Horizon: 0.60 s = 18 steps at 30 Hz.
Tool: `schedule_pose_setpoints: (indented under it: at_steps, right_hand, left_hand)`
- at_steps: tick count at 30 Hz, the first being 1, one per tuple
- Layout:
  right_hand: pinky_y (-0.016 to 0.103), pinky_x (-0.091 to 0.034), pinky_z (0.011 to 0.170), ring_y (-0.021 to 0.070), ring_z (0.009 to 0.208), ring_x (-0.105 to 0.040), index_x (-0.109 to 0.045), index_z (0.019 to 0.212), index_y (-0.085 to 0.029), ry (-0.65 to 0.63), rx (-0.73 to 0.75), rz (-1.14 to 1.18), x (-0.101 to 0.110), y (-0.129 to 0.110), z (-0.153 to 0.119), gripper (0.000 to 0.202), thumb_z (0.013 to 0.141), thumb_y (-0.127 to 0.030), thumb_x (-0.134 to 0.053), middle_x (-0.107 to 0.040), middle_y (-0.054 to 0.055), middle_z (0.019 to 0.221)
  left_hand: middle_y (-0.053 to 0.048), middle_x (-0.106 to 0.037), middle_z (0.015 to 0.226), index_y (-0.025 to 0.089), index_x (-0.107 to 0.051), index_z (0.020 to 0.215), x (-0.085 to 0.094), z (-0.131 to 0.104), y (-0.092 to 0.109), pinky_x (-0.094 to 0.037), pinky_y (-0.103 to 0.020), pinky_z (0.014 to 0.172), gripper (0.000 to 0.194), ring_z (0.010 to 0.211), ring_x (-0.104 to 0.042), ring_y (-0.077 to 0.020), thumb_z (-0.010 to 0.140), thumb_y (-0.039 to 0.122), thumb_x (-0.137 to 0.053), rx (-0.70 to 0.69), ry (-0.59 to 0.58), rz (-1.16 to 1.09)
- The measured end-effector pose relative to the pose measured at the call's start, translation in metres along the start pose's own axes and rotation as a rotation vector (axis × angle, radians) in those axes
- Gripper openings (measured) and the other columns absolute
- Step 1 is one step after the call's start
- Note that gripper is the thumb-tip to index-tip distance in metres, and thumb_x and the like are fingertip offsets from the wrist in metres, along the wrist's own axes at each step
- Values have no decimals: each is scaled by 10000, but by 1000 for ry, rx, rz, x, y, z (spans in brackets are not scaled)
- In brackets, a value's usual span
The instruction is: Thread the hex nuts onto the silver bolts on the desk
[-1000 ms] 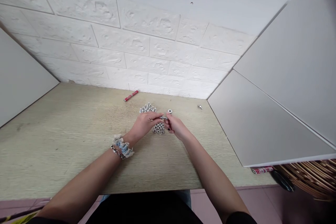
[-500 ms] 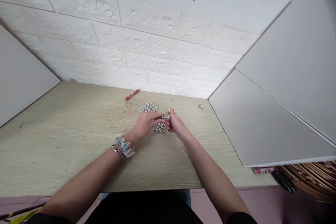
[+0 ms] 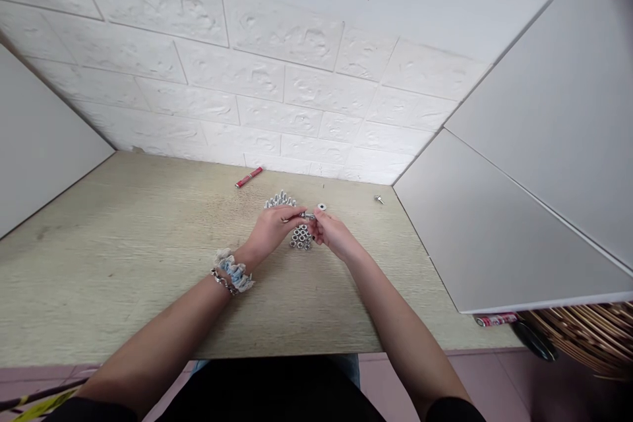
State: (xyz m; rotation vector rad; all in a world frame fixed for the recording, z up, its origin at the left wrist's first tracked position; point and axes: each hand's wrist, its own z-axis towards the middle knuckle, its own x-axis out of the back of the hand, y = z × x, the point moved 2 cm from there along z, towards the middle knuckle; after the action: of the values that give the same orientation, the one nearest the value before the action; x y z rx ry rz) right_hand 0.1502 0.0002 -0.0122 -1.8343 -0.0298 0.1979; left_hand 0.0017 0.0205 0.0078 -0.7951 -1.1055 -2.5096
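A small silver bolt (image 3: 310, 215) lies sideways between my two hands above the table. My left hand (image 3: 274, 227) pinches its left end between thumb and fingertips. The fingers of my right hand (image 3: 335, 235) are closed around the right end; whether a nut sits there is hidden. Just under the hands, several silver nuts (image 3: 300, 237) lie grouped in rows. Behind my left hand, several bolts (image 3: 280, 200) stand upright in a cluster, partly covered by that hand. A round washer (image 3: 321, 206) lies flat just beyond my right thumb.
A red marker-like stick (image 3: 248, 177) lies near the brick-patterned wall (image 3: 306, 95). One more bolt (image 3: 378, 199) lies toward the right panel (image 3: 445, 224). Another red tube (image 3: 496, 320) and a dark oval object (image 3: 535, 343) are by a woven basket (image 3: 588, 336) at lower right.
My right thumb has come down from its raised position onto the bolt's end, uncovering the washer behind it. Both hands and the bolt have shifted slightly up and left.
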Motion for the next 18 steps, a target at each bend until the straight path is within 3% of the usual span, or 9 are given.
schedule_pose_setpoints:
  at_steps: [9,18]
  right_hand:
    - [204,-377,490,59,505,-452,-535,722,-171,12,97,-8,3,-1,2,402,675,-569,-549,-572,-6,681]
    - [206,-373,486,55,497,-445,-526,798,-178,48,152,-42,4,-3,2,358,651,-497,-597,-581,-15,701]
  left_hand:
    - [-13,-697,866,224,-671,910,1,0,-1,-495,-249,699,235,753,-641,-148,762,375,-567,42,7,5]
    - [-3,-698,864,250,-679,890,0,1,-3,-496,-256,705,247,754,-640,-155,734,417,-585,92,9,-6]
